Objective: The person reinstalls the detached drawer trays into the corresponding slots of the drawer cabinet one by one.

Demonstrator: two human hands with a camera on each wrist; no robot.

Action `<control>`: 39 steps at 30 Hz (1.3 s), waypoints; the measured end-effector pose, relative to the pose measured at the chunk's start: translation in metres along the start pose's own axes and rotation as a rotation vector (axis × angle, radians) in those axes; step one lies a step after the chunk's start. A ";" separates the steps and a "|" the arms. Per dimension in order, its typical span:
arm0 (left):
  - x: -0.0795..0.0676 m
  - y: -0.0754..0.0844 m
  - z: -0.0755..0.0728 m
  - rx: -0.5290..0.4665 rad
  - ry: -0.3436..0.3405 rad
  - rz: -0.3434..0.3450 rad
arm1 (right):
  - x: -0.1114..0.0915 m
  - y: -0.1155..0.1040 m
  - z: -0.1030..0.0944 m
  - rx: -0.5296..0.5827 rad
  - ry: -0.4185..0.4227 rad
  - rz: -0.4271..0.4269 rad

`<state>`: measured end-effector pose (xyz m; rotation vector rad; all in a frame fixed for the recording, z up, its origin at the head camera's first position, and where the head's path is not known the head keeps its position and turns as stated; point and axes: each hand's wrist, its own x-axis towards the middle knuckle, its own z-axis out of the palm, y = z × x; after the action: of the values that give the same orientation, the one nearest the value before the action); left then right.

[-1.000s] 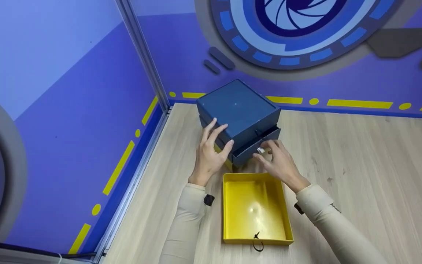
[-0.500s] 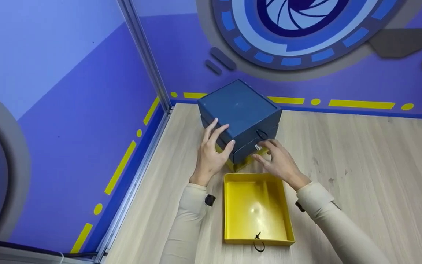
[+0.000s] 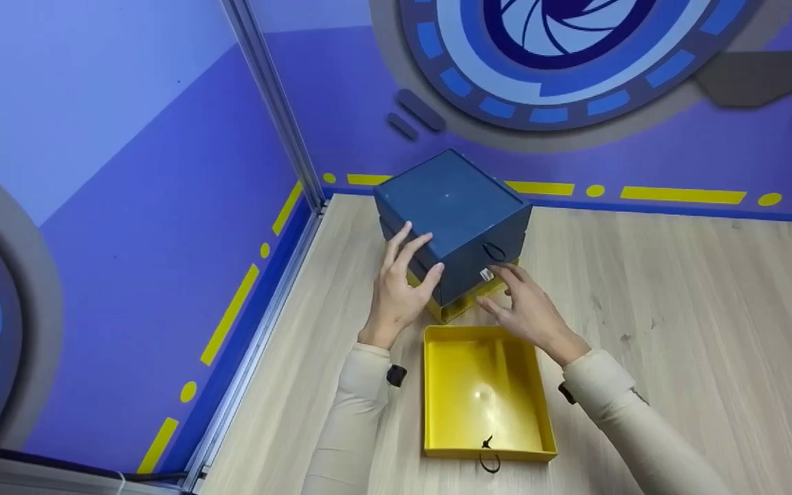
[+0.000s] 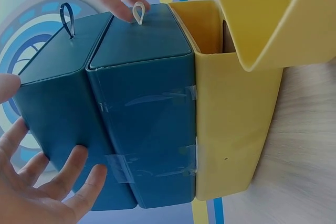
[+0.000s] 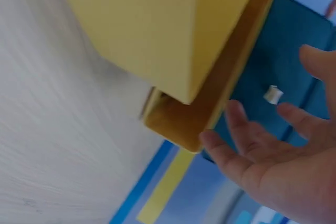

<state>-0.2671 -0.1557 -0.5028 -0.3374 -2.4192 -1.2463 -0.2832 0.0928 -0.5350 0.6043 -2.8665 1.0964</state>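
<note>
Two dark blue drawer units are stacked on a yellow casing at the back of the table. Both blue drawers sit pushed in. A black pull loop hangs on the upper front, a white pull loop on the lower one. My left hand rests its spread fingertips against the left side of the upper blue unit. Just in front of the white loop, my right hand has its fingers loosely bent, holding nothing. The yellow casing's front is open, its drawer out.
A yellow drawer lies on the wooden table right before the stack, between the forearms, a black loop at its near edge. Clear tape joins the units' sides. Printed walls stand behind and at left.
The lower blue drawer, partly pulled out a second ago, has slid in flush. My right fingers have come off its white loop; my left hand stays on the upper unit's side.
</note>
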 end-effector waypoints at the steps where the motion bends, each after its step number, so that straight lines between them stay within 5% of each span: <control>1: 0.000 0.001 0.001 0.000 -0.003 0.002 | -0.004 -0.002 -0.002 -0.009 -0.004 0.007; 13: 0.002 0.003 0.006 0.004 0.014 0.018 | -0.063 -0.025 -0.028 -0.078 -0.002 -0.036; 26: 0.007 0.002 0.008 -0.011 0.024 0.022 | -0.105 -0.043 -0.031 -0.130 -0.005 -0.064; 31: 0.002 -0.001 0.003 -0.004 0.031 0.027 | -0.123 -0.056 -0.018 -0.155 -0.040 -0.096; 39: -0.002 -0.001 0.006 -0.017 0.031 0.018 | -0.165 -0.068 0.016 -0.211 -0.243 -0.156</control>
<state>-0.2669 -0.1514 -0.5081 -0.3417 -2.3753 -1.2553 -0.1045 0.0937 -0.5277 0.9870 -3.0138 0.7327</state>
